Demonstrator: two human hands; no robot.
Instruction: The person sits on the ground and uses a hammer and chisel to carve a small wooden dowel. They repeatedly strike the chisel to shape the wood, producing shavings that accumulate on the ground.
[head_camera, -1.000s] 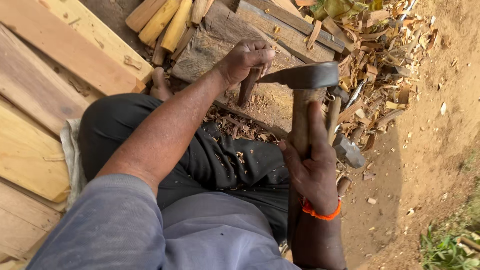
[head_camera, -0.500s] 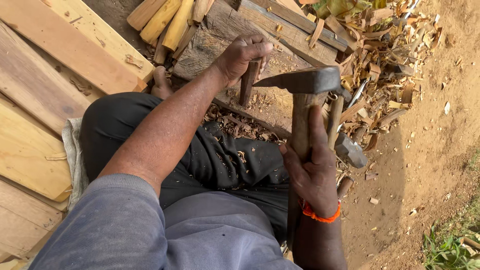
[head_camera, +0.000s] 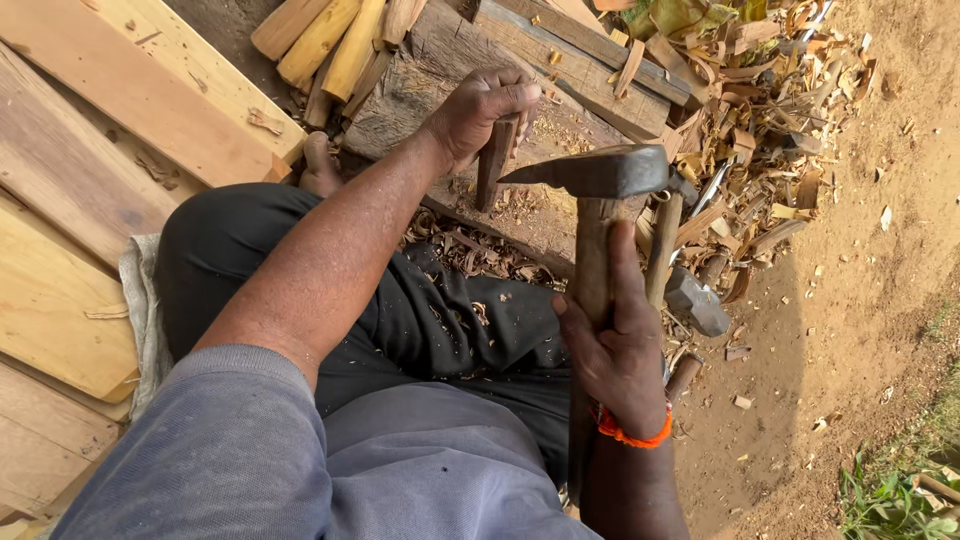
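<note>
Left hand (head_camera: 480, 110): its fingers (head_camera: 505, 98) are wrapped narrow around the top of a short wooden peg (head_camera: 494, 160), holding it upright on the chopping block (head_camera: 420, 100).
Wooden peg: long axis nearly vertical, running from the left fingers down to the block; its lower end rests on the block's worn top.
Adze (head_camera: 600, 172): the dark metal head lies crosswise, pointed end toward the peg, just right of it and apart, not touching.
Key relation: the peg stands left of and slightly beyond the adze head; the left hand is on it, the right hand well back toward the body.
Right hand (head_camera: 615, 345): fingers closed around the wooden handle (head_camera: 592, 270), thumb laid up along it; an orange band sits at the wrist.
Wood shavings (head_camera: 760, 110): heaped beyond and right of the adze head.
</note>
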